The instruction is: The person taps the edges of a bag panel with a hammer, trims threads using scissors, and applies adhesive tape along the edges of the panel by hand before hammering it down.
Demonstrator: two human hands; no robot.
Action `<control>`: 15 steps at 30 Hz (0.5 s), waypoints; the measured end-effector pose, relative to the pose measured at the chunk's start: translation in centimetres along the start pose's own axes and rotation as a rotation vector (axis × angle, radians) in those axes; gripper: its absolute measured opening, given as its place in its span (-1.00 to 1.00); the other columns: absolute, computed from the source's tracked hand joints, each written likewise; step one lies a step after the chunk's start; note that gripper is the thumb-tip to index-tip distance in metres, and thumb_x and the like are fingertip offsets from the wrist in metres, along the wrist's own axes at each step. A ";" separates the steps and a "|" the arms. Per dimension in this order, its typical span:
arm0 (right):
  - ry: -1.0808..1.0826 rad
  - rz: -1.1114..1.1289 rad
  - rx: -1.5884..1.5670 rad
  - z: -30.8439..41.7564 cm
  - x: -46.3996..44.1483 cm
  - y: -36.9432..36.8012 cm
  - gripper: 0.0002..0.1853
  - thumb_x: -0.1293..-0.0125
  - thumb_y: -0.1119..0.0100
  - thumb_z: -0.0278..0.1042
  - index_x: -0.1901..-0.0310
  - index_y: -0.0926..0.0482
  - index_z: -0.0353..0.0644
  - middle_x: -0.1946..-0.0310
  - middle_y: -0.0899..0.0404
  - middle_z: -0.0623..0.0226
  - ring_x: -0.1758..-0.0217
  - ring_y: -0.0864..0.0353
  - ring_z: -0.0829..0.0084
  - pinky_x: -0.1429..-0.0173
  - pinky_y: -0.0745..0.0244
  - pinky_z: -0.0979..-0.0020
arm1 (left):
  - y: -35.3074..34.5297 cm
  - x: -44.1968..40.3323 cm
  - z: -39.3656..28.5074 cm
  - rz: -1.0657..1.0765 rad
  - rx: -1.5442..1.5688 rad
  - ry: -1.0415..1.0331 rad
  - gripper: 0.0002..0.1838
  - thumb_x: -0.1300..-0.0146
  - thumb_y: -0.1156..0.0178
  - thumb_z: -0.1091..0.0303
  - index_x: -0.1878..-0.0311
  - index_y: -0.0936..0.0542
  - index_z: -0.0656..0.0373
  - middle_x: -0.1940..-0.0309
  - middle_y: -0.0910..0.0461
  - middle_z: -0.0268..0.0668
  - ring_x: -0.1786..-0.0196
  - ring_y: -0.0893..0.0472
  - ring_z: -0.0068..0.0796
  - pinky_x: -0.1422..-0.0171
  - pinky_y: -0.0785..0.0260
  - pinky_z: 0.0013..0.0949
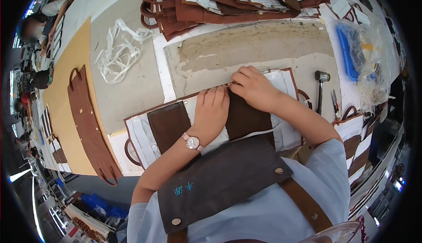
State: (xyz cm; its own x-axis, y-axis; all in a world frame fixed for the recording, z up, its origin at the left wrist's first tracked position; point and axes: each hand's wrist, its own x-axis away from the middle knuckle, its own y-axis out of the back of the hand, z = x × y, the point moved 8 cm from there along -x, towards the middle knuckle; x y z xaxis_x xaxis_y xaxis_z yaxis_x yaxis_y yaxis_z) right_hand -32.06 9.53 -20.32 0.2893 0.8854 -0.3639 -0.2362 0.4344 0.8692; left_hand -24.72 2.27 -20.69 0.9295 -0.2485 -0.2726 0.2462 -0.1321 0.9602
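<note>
A bag panel (165, 127) with white and dark brown stripes, a reddish-brown edge and looped handles lies in front of me on the table. My left hand (212, 109), with a watch on the wrist, rests on it, fingers stretched side by side up to the far edge. Close beside it, my right hand (254, 87) has its fingers bent and pinched at that same far edge. What lies under the fingertips is hidden. A thin white strip (255, 133) crosses the near part of the panel.
Reddish-brown bag pieces (189, 16) are piled at the back. White tape (118, 54) lies tangled at left, near a long brown handled piece (88, 117). At right are a hammer (321, 87), a pointed tool (335, 102) and a blue tray (347, 54). A person (39, 27) is far left.
</note>
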 end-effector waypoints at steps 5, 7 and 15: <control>-0.232 0.034 -0.250 -3.5 0.9 0.2 -0.84 0.00 -0.23 -0.59 0.32 -0.56 -0.22 0.23 -0.47 0.26 0.07 -0.44 0.16 -0.04 -0.40 0.24 | 0.3 0.1 0.0 0.008 0.050 -0.012 -0.52 -0.18 -0.09 0.45 -0.19 -0.51 0.39 -0.03 -0.53 -0.14 -0.13 -0.51 -0.25 -0.31 -0.30 -0.16; -0.216 0.081 -0.243 -3.6 1.0 0.4 -0.87 -0.01 -0.22 -0.57 0.34 -0.56 -0.21 0.23 -0.47 0.26 0.07 -0.43 0.16 -0.04 -0.40 0.23 | 0.4 -0.1 -0.1 0.028 0.061 -0.015 -0.50 -0.18 -0.08 0.45 -0.22 -0.49 0.39 -0.03 -0.53 -0.14 -0.13 -0.51 -0.24 -0.31 -0.30 -0.15; 0.062 0.119 0.239 -0.1 1.5 0.9 -0.87 -0.05 -0.17 -0.35 0.37 -0.59 -0.17 0.27 -0.46 0.37 0.07 -0.44 0.33 -0.06 -0.40 0.33 | 0.0 -0.7 -0.1 0.107 0.003 -0.032 -0.48 -0.19 -0.06 0.46 -0.27 -0.50 0.28 0.03 -0.51 -0.19 -0.07 -0.49 -0.26 -0.25 -0.29 -0.17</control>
State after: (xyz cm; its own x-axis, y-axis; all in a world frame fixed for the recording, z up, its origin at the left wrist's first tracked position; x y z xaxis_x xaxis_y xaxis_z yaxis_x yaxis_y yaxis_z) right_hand -31.94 11.27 -20.12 0.2132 0.9397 -0.2674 -0.0374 0.2814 0.9589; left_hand -25.36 2.58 -20.50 0.9412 -0.2920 -0.1701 0.1451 -0.1055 0.9838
